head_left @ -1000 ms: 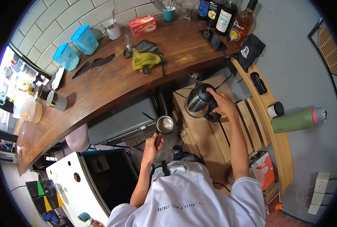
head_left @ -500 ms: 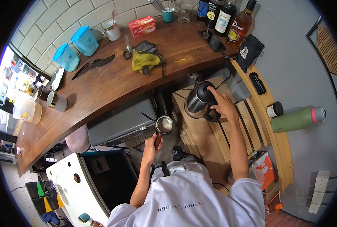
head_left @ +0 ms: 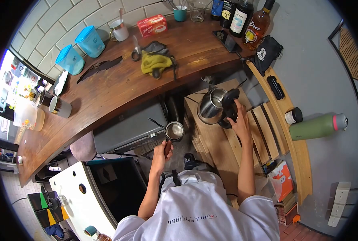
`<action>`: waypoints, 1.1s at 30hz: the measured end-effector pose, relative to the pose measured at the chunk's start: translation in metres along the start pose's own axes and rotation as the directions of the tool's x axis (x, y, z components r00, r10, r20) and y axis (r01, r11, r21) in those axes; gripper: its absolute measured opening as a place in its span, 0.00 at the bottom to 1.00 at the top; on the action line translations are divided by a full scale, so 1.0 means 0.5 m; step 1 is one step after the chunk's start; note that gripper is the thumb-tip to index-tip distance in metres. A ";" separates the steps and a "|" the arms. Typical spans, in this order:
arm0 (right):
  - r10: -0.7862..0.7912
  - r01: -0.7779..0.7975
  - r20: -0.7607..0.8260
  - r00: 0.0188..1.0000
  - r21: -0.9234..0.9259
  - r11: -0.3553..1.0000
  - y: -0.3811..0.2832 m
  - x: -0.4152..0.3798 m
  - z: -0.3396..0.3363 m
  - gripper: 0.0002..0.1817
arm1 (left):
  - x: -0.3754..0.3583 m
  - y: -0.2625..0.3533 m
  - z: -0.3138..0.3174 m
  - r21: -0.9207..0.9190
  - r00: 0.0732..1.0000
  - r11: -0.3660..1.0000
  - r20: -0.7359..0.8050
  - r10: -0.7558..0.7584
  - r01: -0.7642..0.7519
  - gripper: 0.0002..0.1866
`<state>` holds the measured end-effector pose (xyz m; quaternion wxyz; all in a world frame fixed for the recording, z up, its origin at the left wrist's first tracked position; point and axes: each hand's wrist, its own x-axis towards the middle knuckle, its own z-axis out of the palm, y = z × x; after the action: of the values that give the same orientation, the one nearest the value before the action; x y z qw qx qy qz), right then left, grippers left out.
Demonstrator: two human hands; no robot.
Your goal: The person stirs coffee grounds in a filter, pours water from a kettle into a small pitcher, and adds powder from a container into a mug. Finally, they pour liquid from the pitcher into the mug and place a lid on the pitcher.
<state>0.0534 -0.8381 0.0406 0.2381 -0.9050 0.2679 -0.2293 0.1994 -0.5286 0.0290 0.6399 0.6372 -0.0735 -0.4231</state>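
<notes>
My left hand (head_left: 161,154) is closed round the brown handle of a small metal pot (head_left: 174,131), whose open top faces up over the gap below the counter. To its right, a steel electric kettle (head_left: 209,106) stands on a wooden slatted surface with its black lid (head_left: 230,97) raised, so its steel inside shows. My right hand (head_left: 240,119) is at the kettle's black handle, fingers bent around it and close to the raised lid.
The curved wooden counter (head_left: 118,94) holds a yellow and grey cloth (head_left: 157,64), scissors (head_left: 136,52), a phone (head_left: 227,41), bottles and blue containers. A green bottle (head_left: 313,127) lies on the right ledge. A white table (head_left: 72,197) stands at lower left.
The kettle's lid has swung up and its inside now shows. My right hand has shifted slightly down from the lid's top. My left hand and the pot have barely moved.
</notes>
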 end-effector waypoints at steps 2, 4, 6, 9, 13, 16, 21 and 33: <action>0.005 -0.006 -0.094 0.996 -0.011 1.000 0.029 -0.014 0.022 0.47 | 0.003 -0.003 0.000 -0.012 1.000 1.000 -0.002 0.008 -0.008 0.24; 0.000 -0.003 -0.114 0.993 -0.030 1.000 0.039 -0.025 0.032 0.47 | 0.003 -0.005 -0.002 -0.022 1.000 1.000 -0.001 0.015 -0.015 0.24; -0.005 -0.002 -0.136 0.991 -0.050 0.999 0.054 -0.033 0.042 0.46 | 0.003 -0.004 -0.006 -0.023 1.000 1.000 0.024 0.003 -0.003 0.23; -0.026 0.015 -0.163 0.986 -0.071 0.997 0.070 -0.037 0.054 0.45 | 0.003 -0.004 -0.009 -0.038 1.000 0.999 0.026 -0.009 0.010 0.23; -0.036 0.031 -0.154 0.987 -0.036 0.999 0.064 -0.037 0.050 0.44 | 0.003 -0.002 -0.012 -0.029 1.000 1.000 0.027 -0.006 0.007 0.22; -0.049 0.044 -0.162 0.986 -0.033 0.998 0.061 -0.036 0.048 0.44 | 0.004 -0.006 -0.017 -0.025 1.000 1.000 0.020 -0.006 0.007 0.23; -0.040 0.033 -0.162 0.986 -0.045 0.998 0.055 -0.035 0.047 0.46 | 0.000 -0.005 -0.020 -0.023 1.000 1.000 0.030 0.003 -0.003 0.23; -0.024 0.022 -0.127 0.992 -0.020 1.000 0.051 -0.032 0.038 0.50 | -0.018 -0.005 -0.028 -0.015 0.999 1.000 0.031 0.021 -0.021 0.25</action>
<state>0.0420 -0.8415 0.0071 0.2096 -0.8937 0.2743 -0.2867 0.2016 -0.5121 0.0285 0.6479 0.6249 -0.0868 -0.4268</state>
